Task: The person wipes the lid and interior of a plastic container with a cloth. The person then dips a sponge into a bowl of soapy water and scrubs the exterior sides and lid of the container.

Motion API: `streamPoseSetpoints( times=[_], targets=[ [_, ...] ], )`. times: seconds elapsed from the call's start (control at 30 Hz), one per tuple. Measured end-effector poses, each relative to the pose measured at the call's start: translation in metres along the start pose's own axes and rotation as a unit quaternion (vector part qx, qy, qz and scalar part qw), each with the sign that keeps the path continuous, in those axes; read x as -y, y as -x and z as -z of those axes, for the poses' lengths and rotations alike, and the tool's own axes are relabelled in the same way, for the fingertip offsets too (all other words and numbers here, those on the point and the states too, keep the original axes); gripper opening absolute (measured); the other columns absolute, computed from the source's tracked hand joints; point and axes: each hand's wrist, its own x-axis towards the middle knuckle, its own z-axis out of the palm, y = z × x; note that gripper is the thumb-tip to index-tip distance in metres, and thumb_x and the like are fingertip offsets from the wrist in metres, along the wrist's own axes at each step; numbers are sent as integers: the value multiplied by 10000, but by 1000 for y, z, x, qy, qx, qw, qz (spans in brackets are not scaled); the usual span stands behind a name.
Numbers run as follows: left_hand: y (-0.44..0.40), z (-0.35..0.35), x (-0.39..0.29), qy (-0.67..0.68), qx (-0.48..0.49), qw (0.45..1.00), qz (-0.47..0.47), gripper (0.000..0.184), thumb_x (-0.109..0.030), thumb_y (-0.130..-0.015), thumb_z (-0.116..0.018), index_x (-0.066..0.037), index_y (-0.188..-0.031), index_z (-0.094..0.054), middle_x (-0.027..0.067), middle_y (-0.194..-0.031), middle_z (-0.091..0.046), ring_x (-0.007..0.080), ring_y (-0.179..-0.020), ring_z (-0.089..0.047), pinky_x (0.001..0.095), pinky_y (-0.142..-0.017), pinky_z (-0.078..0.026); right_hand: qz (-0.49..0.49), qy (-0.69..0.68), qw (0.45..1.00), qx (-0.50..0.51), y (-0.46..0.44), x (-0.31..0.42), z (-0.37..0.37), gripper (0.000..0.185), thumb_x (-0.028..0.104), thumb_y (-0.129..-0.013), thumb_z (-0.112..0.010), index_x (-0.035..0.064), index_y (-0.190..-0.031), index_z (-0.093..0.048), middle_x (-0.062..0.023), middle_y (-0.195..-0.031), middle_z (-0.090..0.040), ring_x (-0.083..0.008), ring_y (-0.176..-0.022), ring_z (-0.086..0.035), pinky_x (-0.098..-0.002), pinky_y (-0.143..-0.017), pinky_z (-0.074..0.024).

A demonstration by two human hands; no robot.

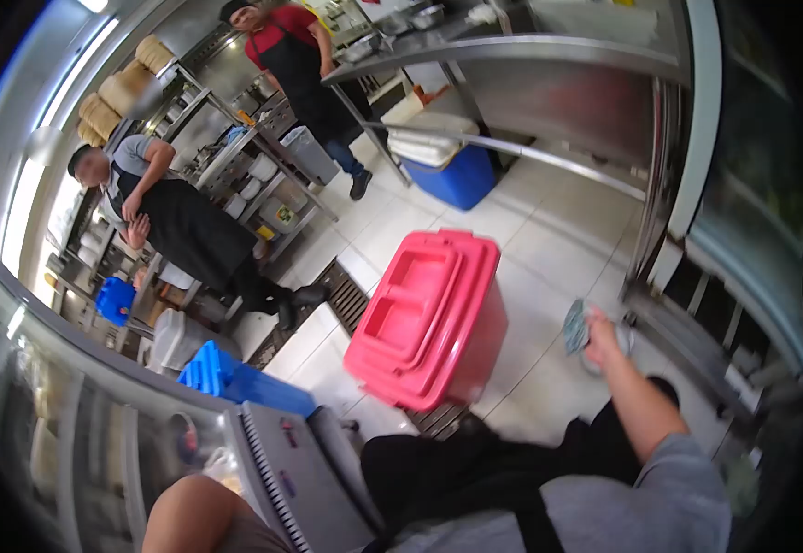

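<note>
My right hand (601, 339) is stretched out low on the right, its fingers closed around a crumpled grey-green cloth (575, 326). Just behind that hand is a pale, rounded object (624, 337); I cannot tell whether the hand touches it. A red plastic bin (477, 318) with a moulded lid stands on the floor in front of me, left of the right hand and apart from it. Only the upper part of my left arm shows at the bottom left, and my left hand is out of view.
A steel table (558, 55) with a lower rail stands ahead on the right. A blue tub (457, 180) sits beneath it. At my left is a blue bin (235, 378). Two people in aprons stand near shelves (263, 138). Drain grates (344, 293) cross the tiled floor.
</note>
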Motion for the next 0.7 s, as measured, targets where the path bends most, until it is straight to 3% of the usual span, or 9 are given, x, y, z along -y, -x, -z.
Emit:
streamPoseSetpoints(
  times=[0.1, 0.17, 0.27, 0.7],
  targets=[
    [34, -33, -32, 17, 23, 999, 41, 49, -57, -814, -607, -50, -837, -649, 83, -807, -637, 170, -701, -628, 318, -625, -499, -45, 4, 999, 3, -32, -33, 24, 350, 70, -971, -372, 92, -1299, -493, -93, -1091, -629, -219, -961, -612, -377, -846, -511],
    [56, -57, -51, 30, 14, 997, 71, 52, -61, -814, -609, -47, -848, -645, 85, -818, -635, 170, -702, -629, 318, -625, -499, 24, 60, 997, 38, -14, -33, 1, 337, 89, -971, -386, 63, -1279, -521, -75, -1078, -642, -226, -952, -622, -353, -862, -503],
    [75, -84, -73, 52, -1, 994, 95, 62, -68, -814, -611, -43, -864, -639, 89, -836, -631, 170, -705, -629, 316, -626, -499, 29, 49, 996, 67, -4, -43, -7, 328, 81, -980, -389, 56, -1279, -521, -73, -1113, -632, -211, -970, -621, -343, -870, -502],
    [77, -126, -107, 73, 6, 994, 84, 138, -96, -816, -623, -24, -934, -613, 103, -911, -615, 171, -715, -630, 310, -631, -500, 53, -18, 997, 51, 44, -13, -8, 357, 46, -969, -409, 50, -1314, -499, -88, -1145, -624, -200, -1009, -613, -346, -883, -501]
  ],
)
